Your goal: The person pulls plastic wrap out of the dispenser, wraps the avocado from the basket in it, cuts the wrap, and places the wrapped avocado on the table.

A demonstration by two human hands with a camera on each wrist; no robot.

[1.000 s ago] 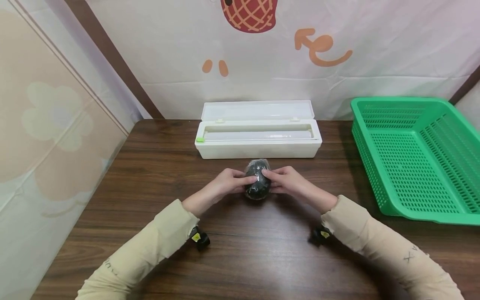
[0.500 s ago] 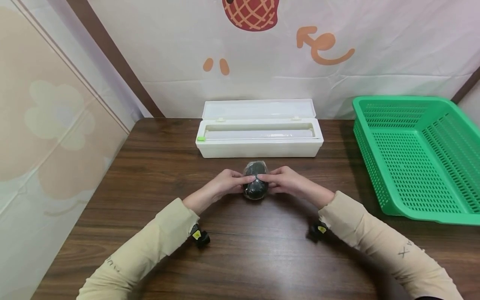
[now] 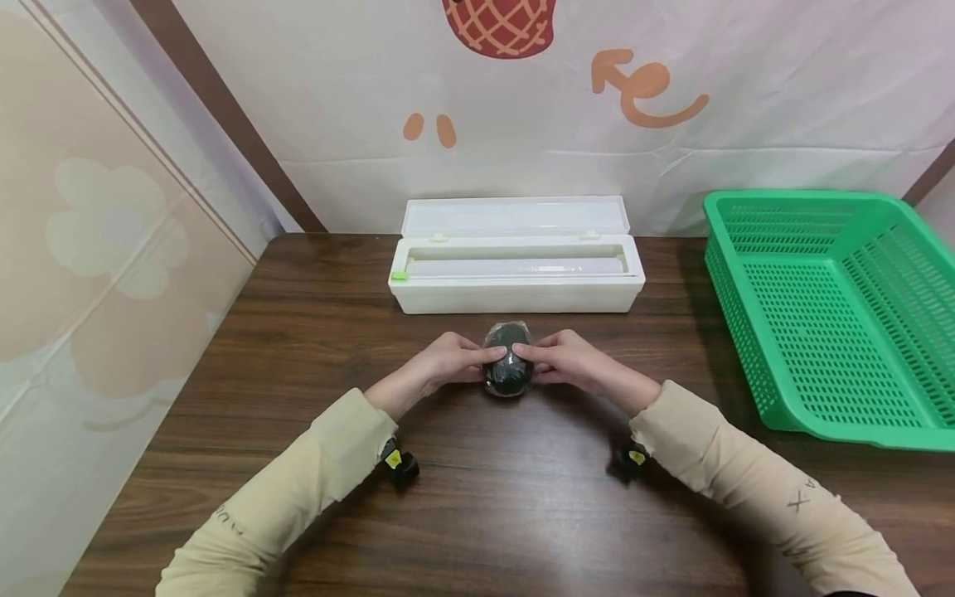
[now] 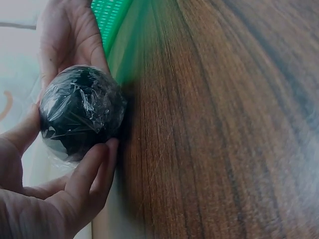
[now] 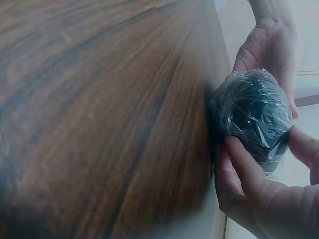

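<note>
A dark, egg-shaped object (image 3: 509, 377) tightly wrapped in clear cling film is held between both hands at the middle of the table. My left hand (image 3: 451, 362) grips its left side, thumb on top and fingers curled along the side. From the right, my right hand (image 3: 573, 360) grips it the same way, the two thumb tips close together. Both wrist views show crinkled film over the dark wrapped object (image 4: 82, 112), low over the tabletop; whether it touches the wood I cannot tell. The film hides what kind of thing it is.
Behind the hands stands a white cling film dispenser (image 3: 515, 298), lid raised, a roll inside and a green slider (image 3: 399, 276) at its left end. A green perforated basket (image 3: 772, 398) stands on the right of the brown wooden table (image 3: 507, 514). A printed cloth (image 3: 336, 99) hangs behind.
The wrapped object has shifted slightly left. My right thumb has slid down and left over its top, closer to the left thumb. Both hands keep their hold.
</note>
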